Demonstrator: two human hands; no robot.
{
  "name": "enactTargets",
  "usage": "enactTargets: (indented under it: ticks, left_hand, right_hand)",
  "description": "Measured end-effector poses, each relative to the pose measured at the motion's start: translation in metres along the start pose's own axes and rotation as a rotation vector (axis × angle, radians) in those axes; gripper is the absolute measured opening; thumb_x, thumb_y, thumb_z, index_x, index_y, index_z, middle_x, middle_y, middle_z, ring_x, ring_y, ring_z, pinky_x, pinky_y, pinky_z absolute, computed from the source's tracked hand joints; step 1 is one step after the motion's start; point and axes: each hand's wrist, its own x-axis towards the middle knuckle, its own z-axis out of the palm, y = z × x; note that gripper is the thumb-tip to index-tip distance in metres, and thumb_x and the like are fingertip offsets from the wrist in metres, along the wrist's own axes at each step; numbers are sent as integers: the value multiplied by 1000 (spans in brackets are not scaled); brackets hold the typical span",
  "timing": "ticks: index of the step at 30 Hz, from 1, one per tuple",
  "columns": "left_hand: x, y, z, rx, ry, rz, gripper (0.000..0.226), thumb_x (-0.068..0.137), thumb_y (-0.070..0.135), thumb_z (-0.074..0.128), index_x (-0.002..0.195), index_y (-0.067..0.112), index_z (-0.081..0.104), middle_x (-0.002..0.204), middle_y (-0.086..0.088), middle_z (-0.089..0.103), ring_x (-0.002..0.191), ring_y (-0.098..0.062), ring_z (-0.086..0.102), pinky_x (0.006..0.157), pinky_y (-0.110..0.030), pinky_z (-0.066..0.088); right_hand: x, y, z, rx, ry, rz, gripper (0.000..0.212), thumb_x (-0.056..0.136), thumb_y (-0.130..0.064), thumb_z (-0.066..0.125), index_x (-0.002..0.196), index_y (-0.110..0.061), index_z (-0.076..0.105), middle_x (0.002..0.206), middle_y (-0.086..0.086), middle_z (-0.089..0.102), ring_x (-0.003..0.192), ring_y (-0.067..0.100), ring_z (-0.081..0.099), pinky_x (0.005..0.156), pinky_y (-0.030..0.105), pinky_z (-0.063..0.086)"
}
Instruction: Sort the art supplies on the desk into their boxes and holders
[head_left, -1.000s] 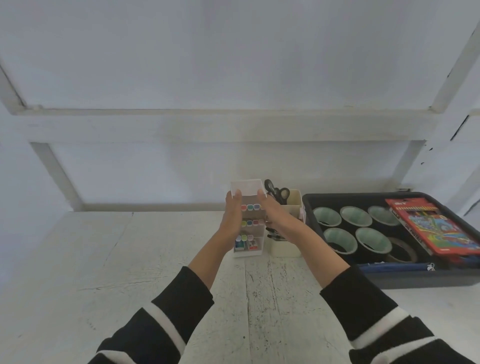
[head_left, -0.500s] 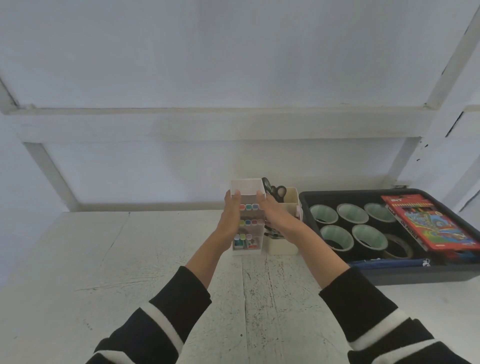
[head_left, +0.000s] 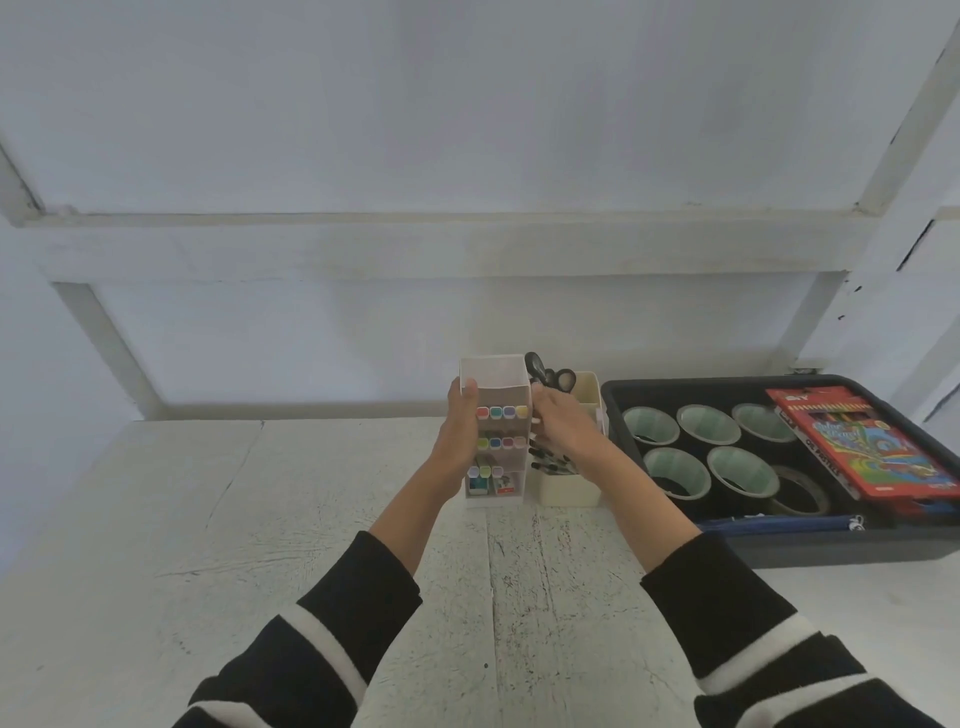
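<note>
**At the desk's back edge: both hands on the marker organizer**

Far centre of the white desk (head_left: 260, 519), against the wall: a tiered white marker organizer (head_left: 501, 387), upright, base apparently resting on the desktop.
- Left hand (head_left: 460, 431) wraps the organizer's left side, thumb on the front edge of the top tier.
- Right hand (head_left: 563, 426) grips the right side, fingers curled against it. Both hands clamped on the same unit.
- Three stepped tiers show rows of coloured marker caps (head_left: 501, 413); the topmost compartment is open.

Just right of the organizer, touching or nearly so: a cream holder (head_left: 571, 488) with black-handled scissors (head_left: 550, 375) standing in the back and black pens (head_left: 553, 464) in the front section.

Further right: a dark tray (head_left: 831, 545). Inside it are tape rolls (head_left: 743, 470) in two rows, a red oil-pastel box (head_left: 862, 447) lying along the right side, and a blue zip pouch (head_left: 779, 525) along the near wall.

Sleeves are black with white stripes.
</note>
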Motion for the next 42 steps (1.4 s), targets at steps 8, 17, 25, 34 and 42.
enactTargets:
  ticks: [8, 17, 25, 34, 42]
  left_hand:
    - [3, 0, -2, 72, 126, 15, 49, 101, 46, 22, 149, 33, 16, 152, -3, 29, 135, -26, 35, 109, -47, 32]
    - [15, -1, -9, 368, 20, 115, 37, 104, 35, 24, 138, 38, 38, 148, -2, 37, 130, -23, 41, 107, -49, 39]
    - [10, 2, -11, 532, 116, 149, 29, 102, 25, 31, 123, 22, 50, 110, -6, 62, 93, -22, 59, 87, -40, 53]
    - [7, 6, -10, 530, 103, 135, 27, 101, 25, 32, 120, 21, 51, 113, -6, 61, 97, -24, 60, 88, -43, 54]
    - [4, 10, -9, 561, 74, 127, 29, 103, 26, 26, 123, 20, 46, 110, -11, 62, 88, -23, 59, 85, -41, 54]
  right_hand:
    - [-32, 67, 2, 112, 604, -30, 58, 78, 16, 53, 130, -8, 43, 130, 7, 41, 115, 16, 46, 91, 30, 51]
    - [-8, 118, 51, 36, 593, 202, 122, 61, -17, 87, 149, -18, 1, 142, 19, 27, 129, 35, 32, 102, 53, 39]
    - [-1, 131, 44, -32, 652, 216, 116, 53, -23, 88, 144, -17, 16, 134, 14, 38, 119, 32, 43, 96, 49, 46]
    - [-13, 141, 33, -75, 586, 213, 118, 56, -35, 87, 146, -22, 11, 139, 11, 37, 122, 30, 44, 92, 47, 49]
    - [-11, 138, 27, -71, 502, 182, 120, 58, -31, 89, 146, -23, 9, 140, 12, 34, 123, 30, 44, 94, 49, 47]
